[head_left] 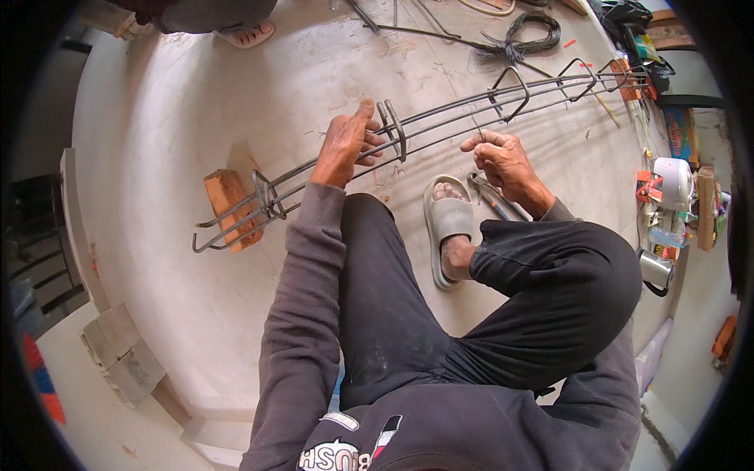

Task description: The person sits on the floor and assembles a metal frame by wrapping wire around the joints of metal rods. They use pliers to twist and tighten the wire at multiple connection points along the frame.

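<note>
— So where does the rebar cage (440,118) lie?

— Across the concrete floor (196,102), from the lower left of the frame to the upper right. Its long axis rises that way, the bars bowing with the lens. The lower-left end rests on a wood block (228,206); the far end reaches the clutter at the upper right edge.

— And the hands?

— The left hand (344,145) sits mid-frame on the bars, fingers curled round a pair of stirrups (393,129), thumb pointing up. The right hand (503,161), just right of centre, has its fingers pinched shut on a thin tie wire (476,125) that runs up to the cage.

— Anything close by?

— Pliers (491,196) lie on the floor below the right hand, beside a sandalled foot (449,224). A coil of wire (532,31) sits at the top, well apart from the hands.
</note>
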`<state>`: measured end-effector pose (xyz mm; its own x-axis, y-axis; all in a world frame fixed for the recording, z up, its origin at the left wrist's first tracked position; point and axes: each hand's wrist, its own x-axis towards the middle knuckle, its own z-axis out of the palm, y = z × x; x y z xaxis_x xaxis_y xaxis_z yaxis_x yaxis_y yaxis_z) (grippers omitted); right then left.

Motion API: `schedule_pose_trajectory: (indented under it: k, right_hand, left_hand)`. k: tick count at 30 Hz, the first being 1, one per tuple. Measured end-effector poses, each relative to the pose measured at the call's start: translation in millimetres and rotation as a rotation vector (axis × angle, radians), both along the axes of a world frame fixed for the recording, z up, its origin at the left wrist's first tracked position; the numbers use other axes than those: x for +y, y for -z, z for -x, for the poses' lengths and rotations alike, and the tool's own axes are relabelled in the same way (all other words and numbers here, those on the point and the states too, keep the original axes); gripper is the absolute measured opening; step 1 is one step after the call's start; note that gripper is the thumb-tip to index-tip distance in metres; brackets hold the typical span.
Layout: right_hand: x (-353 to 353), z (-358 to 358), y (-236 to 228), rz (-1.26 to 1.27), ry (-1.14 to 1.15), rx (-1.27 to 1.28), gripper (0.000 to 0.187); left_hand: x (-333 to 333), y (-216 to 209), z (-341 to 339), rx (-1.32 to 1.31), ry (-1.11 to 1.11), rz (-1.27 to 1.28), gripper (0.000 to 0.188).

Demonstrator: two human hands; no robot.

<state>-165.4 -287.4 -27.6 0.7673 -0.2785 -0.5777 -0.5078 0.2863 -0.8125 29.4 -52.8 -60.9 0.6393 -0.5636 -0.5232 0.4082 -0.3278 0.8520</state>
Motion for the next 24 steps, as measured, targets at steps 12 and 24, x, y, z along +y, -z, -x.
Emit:
schedule_pose_trajectory:
  k: [12,24]
  right_hand:
    - [5.4,-28.8,35.5,-0.469,0.194,-0.028,0.033]
    - [13.3,-34.5,38.0,-0.473,0.259,-0.072,0.026]
  left_hand:
    - [-30.1,8.7,1.3,0.124,0.012,0.138,0.045]
    - [-26.2,-12.5,13.5,0.023,0.005,0.007,0.035]
